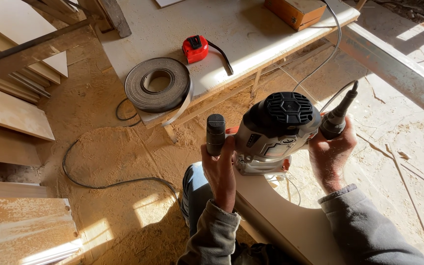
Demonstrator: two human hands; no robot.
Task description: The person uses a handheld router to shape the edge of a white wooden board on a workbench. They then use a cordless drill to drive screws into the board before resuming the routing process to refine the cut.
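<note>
Your left hand (220,169) is closed around the router's (273,130) left handle; your right hand (331,154) wraps the right handle, where the cord (332,46) leaves. The router sits between your hands on the edge of a pale curved board (280,221) just below them. Risk, as judged: the base overhangs the narrow edge and may tip, gouging the board. The cord beyond your right hand could snag and pull you off line.

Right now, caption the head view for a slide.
Both hands, left and right, grip a router on a pale board's edge above a sawdust floor.
</note>
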